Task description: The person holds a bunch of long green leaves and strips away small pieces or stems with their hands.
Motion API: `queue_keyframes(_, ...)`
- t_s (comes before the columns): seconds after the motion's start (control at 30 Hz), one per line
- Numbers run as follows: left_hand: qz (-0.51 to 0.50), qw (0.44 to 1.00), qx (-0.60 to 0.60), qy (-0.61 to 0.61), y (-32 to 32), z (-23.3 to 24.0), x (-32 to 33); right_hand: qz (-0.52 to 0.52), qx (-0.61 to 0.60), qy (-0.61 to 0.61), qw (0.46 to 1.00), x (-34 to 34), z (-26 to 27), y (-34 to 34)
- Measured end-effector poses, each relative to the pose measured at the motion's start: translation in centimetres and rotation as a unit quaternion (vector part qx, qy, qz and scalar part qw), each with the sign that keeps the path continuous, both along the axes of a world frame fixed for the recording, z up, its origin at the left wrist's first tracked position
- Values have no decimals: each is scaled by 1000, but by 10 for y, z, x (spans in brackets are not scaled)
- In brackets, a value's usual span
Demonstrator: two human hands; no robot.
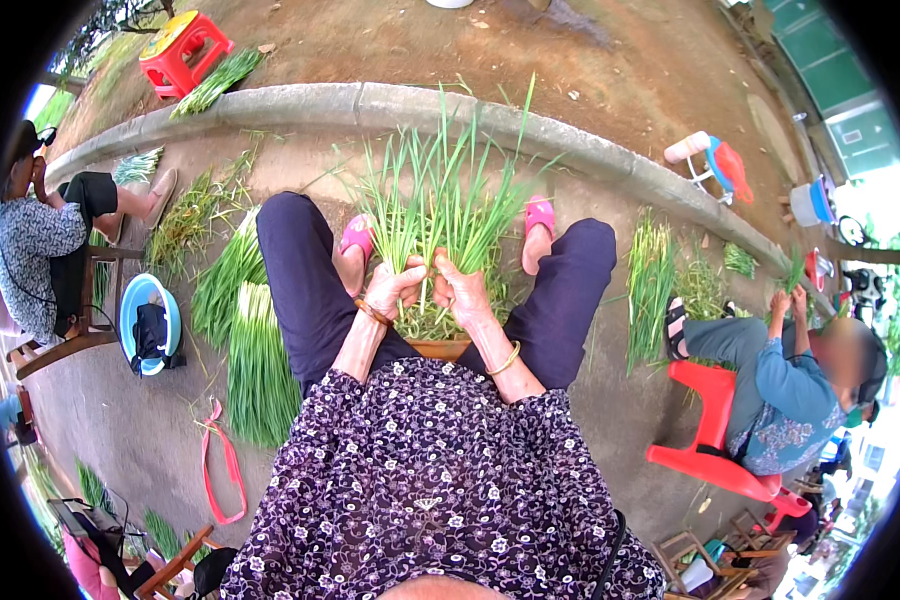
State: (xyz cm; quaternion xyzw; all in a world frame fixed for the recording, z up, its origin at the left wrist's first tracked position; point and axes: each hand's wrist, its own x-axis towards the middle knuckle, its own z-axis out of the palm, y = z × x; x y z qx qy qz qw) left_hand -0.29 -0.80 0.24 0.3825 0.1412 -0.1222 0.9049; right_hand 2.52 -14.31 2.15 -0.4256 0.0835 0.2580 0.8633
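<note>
My left hand [394, 290] is closed around the pale lower ends of a bunch of garlic chives [397, 217]. Beside it, my right hand [463, 290] grips another bunch of chives [481, 217]. The two hands nearly meet between my knees, and the long green leaves fan out away from me. Some thin stalks hang between my thumbs. Beneath the hands lies a heap of loose trimmings [427, 326], partly hidden by the hands and leaves. Left of my leg, a thick pile of chives [259, 375] rests on the ground with its pale ends together.
A blue basin [172, 311] holding a black bag stands at left, near a seated person [41, 240]. A pink strap [208, 465] lies on the pavement. At right, another person [787, 412] on a red plastic chair [709, 397] handles greens. A concrete kerb [412, 101] curves ahead.
</note>
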Motion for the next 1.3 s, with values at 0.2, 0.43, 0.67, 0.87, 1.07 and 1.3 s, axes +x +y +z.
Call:
queue_keyframes(0.2,-20,998,51,27,-5,3,-1,15,-61,15,998,3,-4,-1)
queue_keyframes(0.43,-50,996,55,47,-7,-1,-1,-48,58,55,996,14,-12,-11)
queue_keyframes(0.67,-85,994,33,58,-10,11,-4,-111,68,54,990,16,-14,-14)
queue_keyframes(0.87,-101,993,44,44,-11,7,-4,-103,65,49,991,16,-19,-15)
queue_keyframes(1.07,-71,995,55,51,-13,6,-4,-105,50,59,991,15,-9,-13)
queue_keyframes(1.3,-59,995,46,60,-11,2,-4,-45,-26,27,998,6,-8,-2)
